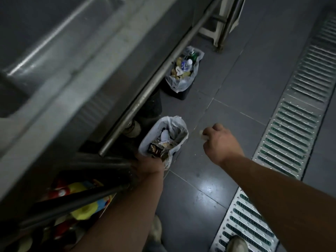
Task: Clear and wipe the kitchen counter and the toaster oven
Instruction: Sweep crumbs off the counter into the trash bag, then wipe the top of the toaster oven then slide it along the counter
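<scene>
1. low on the left, a steel counter [60,73] and its rail [154,82] overhang the floor.
2. the left hand [148,163] grips the near lined bin [163,137] by its rim.
3. a second full bin [183,73] stands farther off.
4. the right hand [221,140] pinches a pale scrap [203,134] just right of the near bin.
5. a floor grate [291,124] runs alongside.

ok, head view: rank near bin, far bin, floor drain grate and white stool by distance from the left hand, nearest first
1. Near bin: the left hand is at its near rim, by the counter base.
2. Far bin: further along the counter, ahead.
3. White stool: beyond the far bin, top of view.
Floor drain grate: runs along the right; not ranked, since its distance depends on which part.
</scene>
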`<action>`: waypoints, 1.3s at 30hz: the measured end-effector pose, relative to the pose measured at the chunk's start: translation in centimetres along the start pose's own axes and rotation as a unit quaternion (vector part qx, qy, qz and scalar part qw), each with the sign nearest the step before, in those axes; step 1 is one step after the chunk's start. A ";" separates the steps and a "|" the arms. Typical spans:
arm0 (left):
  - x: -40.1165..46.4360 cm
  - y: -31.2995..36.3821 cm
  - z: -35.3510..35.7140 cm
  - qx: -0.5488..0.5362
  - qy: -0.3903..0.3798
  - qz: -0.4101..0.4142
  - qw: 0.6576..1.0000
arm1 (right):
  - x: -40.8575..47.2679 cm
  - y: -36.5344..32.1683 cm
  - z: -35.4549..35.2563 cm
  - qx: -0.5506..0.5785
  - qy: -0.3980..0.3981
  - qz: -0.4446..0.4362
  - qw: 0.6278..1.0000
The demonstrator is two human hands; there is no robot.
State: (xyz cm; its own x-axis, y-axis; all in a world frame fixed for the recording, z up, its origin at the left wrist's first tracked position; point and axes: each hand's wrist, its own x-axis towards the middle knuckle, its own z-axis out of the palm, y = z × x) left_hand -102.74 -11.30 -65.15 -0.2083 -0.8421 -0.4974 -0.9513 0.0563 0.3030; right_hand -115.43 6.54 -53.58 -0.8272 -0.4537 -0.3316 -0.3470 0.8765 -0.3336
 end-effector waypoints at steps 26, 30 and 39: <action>-26.5 -3.4 -40.1 0.254 -0.200 0.424 0.846 | -21.9 -22.9 -29.3 -0.048 -0.084 0.037 0.995; -25.8 -4.8 -43.3 0.229 -0.166 0.383 0.880 | -23.2 -24.1 -28.6 -0.057 -0.123 0.006 0.991; -30.4 -11.8 -44.9 0.134 -0.078 0.250 0.956 | -22.9 -24.9 -28.8 -0.096 -0.153 -0.117 0.977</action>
State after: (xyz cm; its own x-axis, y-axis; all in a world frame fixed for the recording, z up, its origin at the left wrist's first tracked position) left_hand -74.96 -10.44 -17.13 -0.6633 -0.5851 -0.4666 -0.7438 0.5840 0.3252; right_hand -100.56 -0.24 -12.23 -0.5557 -0.6455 -0.5240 -0.6112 0.7444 -0.2688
